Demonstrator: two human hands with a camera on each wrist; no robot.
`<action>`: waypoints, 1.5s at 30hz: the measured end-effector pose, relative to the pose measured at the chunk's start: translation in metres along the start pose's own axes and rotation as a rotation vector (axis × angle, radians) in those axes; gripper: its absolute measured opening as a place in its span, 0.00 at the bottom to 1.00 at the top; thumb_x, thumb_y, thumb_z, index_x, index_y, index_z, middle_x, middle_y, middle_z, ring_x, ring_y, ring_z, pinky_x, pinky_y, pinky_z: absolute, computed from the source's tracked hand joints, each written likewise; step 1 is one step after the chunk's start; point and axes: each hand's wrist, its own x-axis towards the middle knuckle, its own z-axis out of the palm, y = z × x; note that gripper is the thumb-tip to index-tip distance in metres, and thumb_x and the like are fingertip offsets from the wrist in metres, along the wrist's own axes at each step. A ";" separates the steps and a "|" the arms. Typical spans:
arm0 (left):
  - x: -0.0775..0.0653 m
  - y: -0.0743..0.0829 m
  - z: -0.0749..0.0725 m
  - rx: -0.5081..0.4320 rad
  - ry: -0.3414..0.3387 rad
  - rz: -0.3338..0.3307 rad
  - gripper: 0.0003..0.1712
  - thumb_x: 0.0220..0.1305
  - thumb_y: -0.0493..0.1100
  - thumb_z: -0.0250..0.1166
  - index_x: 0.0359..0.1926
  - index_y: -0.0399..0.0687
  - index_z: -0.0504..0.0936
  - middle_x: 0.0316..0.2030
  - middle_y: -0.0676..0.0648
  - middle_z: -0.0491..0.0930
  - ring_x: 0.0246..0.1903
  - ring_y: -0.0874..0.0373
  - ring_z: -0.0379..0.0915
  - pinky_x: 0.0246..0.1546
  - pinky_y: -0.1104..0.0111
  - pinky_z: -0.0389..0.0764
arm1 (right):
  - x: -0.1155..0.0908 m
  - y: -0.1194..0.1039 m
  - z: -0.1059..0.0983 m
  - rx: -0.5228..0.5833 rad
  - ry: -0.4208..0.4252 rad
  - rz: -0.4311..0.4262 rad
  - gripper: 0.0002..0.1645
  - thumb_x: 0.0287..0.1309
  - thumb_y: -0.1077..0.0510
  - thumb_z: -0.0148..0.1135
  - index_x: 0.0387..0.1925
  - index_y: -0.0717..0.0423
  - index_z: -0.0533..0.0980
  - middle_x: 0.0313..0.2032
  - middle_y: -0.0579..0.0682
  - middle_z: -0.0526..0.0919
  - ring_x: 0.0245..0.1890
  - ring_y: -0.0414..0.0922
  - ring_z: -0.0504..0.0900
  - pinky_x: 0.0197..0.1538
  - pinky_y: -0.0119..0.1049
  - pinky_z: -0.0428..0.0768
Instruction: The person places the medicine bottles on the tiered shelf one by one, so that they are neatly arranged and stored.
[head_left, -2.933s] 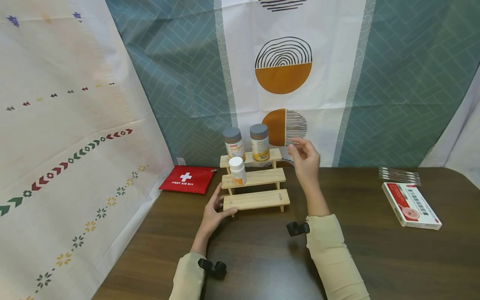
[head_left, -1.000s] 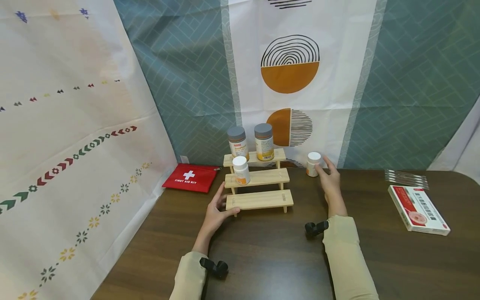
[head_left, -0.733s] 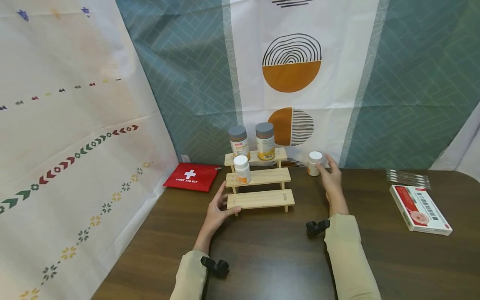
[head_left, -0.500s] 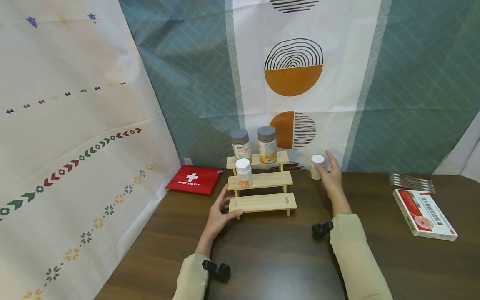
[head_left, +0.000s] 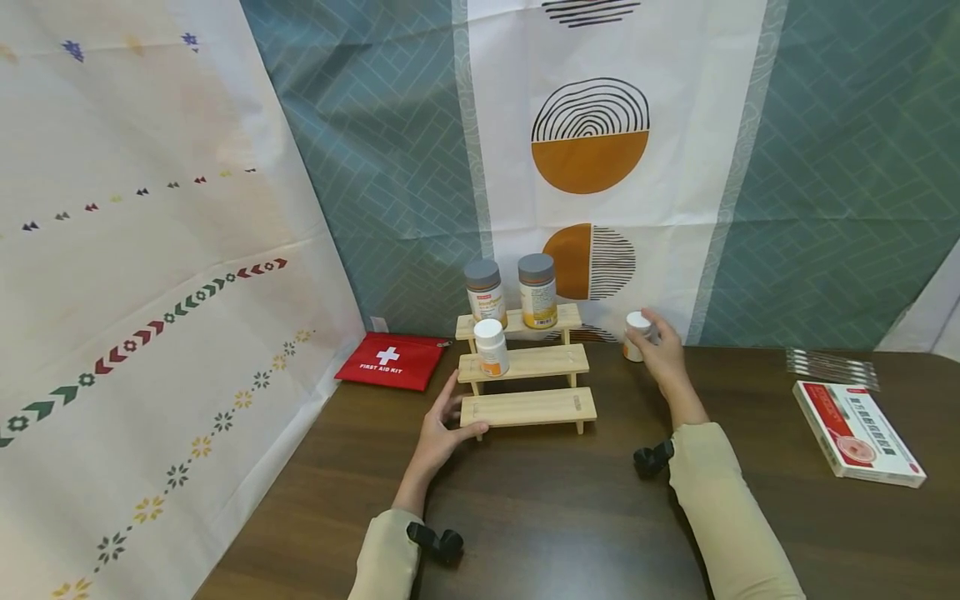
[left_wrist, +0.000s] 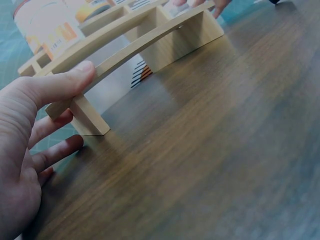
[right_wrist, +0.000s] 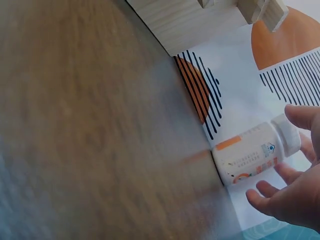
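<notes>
My left hand (head_left: 438,432) grips the left end of a three-step wooden display stand (head_left: 528,408), thumb on the lowest step and other fingers below and behind. At the back of the table, my right hand (head_left: 662,348) has thumb and fingers around the cap end of a white pill bottle (right_wrist: 250,152). This bottle stands upright right of the stand, its base on the tabletop. Another white pill bottle (head_left: 491,350) stands at the left of the middle step. Two grey-capped supplement bottles, one left (head_left: 486,296) and one right (head_left: 537,292), occupy the top step.
A red first aid pouch (head_left: 392,361) lies left of the stand. On the right are a red-and-white medicine box (head_left: 858,433) and a clear packet of cotton swabs (head_left: 831,368). A patterned cloth (head_left: 590,162) hangs right behind the table.
My right hand has moved from beside the top step rightward to the white pill bottle, and its fingers have now closed in around the cap. The left hand keeps its hold on the stand.
</notes>
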 end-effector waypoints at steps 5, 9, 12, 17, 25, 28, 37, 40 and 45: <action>0.000 -0.001 0.000 -0.003 0.003 0.018 0.57 0.49 0.34 0.76 0.75 0.62 0.56 0.56 0.37 0.79 0.46 0.54 0.75 0.51 0.65 0.72 | 0.000 0.002 0.001 0.010 -0.010 0.014 0.38 0.68 0.55 0.55 0.74 0.57 0.54 0.75 0.65 0.51 0.75 0.64 0.48 0.71 0.59 0.58; 0.000 0.001 0.001 -0.009 0.004 0.024 0.57 0.49 0.33 0.75 0.76 0.60 0.55 0.57 0.36 0.79 0.47 0.54 0.75 0.50 0.66 0.72 | 0.001 0.004 0.002 -0.004 0.003 0.018 0.37 0.68 0.55 0.55 0.74 0.55 0.56 0.75 0.65 0.52 0.74 0.64 0.50 0.71 0.61 0.58; 0.000 0.002 0.001 -0.015 0.003 0.018 0.58 0.49 0.33 0.75 0.76 0.59 0.54 0.57 0.36 0.79 0.46 0.55 0.75 0.50 0.66 0.72 | 0.000 0.006 0.002 -0.007 0.017 0.028 0.36 0.68 0.55 0.55 0.74 0.54 0.57 0.74 0.64 0.53 0.74 0.64 0.51 0.70 0.61 0.59; 0.000 0.001 0.001 -0.009 -0.006 0.010 0.57 0.49 0.34 0.75 0.76 0.60 0.55 0.56 0.35 0.79 0.44 0.55 0.76 0.50 0.64 0.73 | -0.001 0.007 0.003 0.005 0.054 0.039 0.34 0.68 0.56 0.56 0.73 0.52 0.60 0.73 0.64 0.56 0.73 0.62 0.55 0.69 0.60 0.61; -0.001 0.003 0.001 -0.001 -0.006 0.002 0.57 0.49 0.34 0.75 0.76 0.61 0.55 0.57 0.36 0.79 0.45 0.52 0.76 0.52 0.62 0.72 | -0.004 0.009 0.003 0.037 0.089 0.031 0.32 0.66 0.61 0.57 0.71 0.53 0.63 0.73 0.61 0.60 0.71 0.61 0.61 0.69 0.57 0.63; -0.003 0.010 0.000 -0.007 -0.014 0.002 0.57 0.49 0.33 0.75 0.76 0.57 0.55 0.56 0.34 0.79 0.46 0.51 0.76 0.52 0.62 0.72 | -0.004 0.008 0.004 0.047 0.094 0.035 0.32 0.66 0.62 0.56 0.70 0.54 0.63 0.72 0.61 0.60 0.70 0.61 0.62 0.68 0.57 0.64; -0.010 0.025 -0.001 -0.004 -0.043 0.007 0.55 0.51 0.32 0.74 0.76 0.49 0.54 0.55 0.32 0.78 0.43 0.54 0.75 0.50 0.62 0.72 | -0.005 0.009 0.004 0.082 0.171 0.057 0.31 0.63 0.64 0.60 0.67 0.55 0.67 0.70 0.60 0.65 0.67 0.59 0.67 0.66 0.53 0.69; -0.007 0.014 -0.001 -0.013 -0.023 0.014 0.56 0.50 0.32 0.75 0.76 0.52 0.54 0.55 0.32 0.78 0.43 0.54 0.75 0.50 0.63 0.72 | -0.005 0.010 0.002 0.102 0.203 0.069 0.31 0.62 0.65 0.60 0.67 0.56 0.68 0.69 0.59 0.66 0.67 0.57 0.68 0.66 0.52 0.70; -0.001 -0.001 0.000 0.008 -0.003 0.020 0.56 0.50 0.34 0.75 0.76 0.59 0.55 0.56 0.35 0.79 0.45 0.51 0.76 0.50 0.62 0.72 | -0.003 0.007 -0.003 0.098 0.209 0.057 0.31 0.63 0.63 0.61 0.67 0.55 0.67 0.69 0.58 0.66 0.67 0.56 0.68 0.66 0.51 0.70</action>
